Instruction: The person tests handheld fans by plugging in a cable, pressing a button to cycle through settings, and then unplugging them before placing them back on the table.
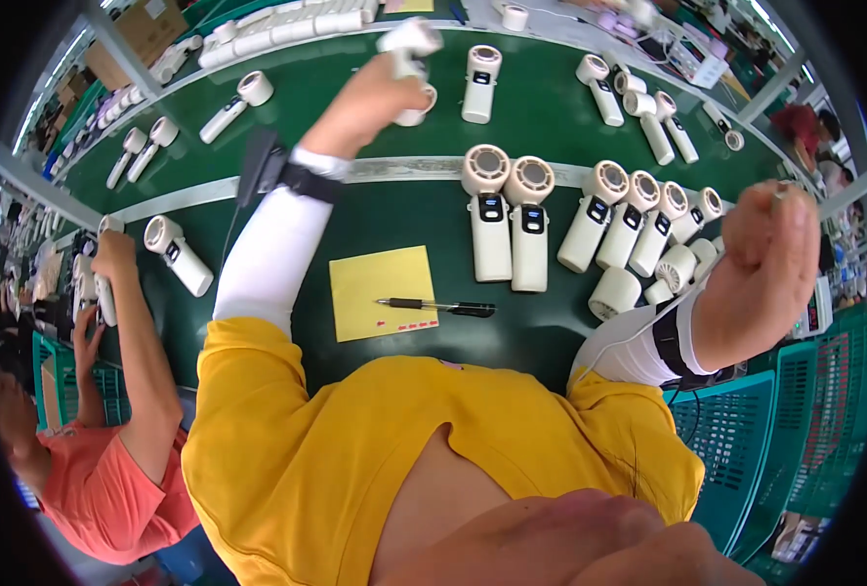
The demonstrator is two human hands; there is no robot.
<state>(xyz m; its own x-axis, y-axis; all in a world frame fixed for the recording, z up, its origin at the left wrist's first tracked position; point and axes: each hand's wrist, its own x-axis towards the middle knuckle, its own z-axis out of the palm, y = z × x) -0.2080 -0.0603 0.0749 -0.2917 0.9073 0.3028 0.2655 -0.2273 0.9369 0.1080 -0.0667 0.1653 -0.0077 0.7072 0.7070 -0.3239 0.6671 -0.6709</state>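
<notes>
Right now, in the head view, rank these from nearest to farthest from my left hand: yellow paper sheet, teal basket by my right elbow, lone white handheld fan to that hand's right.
From your left hand:
1. White handheld fan: just to its right.
2. Yellow paper sheet: below it, left of centre.
3. Teal basket: far lower right.

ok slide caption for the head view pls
Left hand holds a white round-headed handheld fan over a green worktable, while a black pen juts off a square yellow paper sheet.
</notes>
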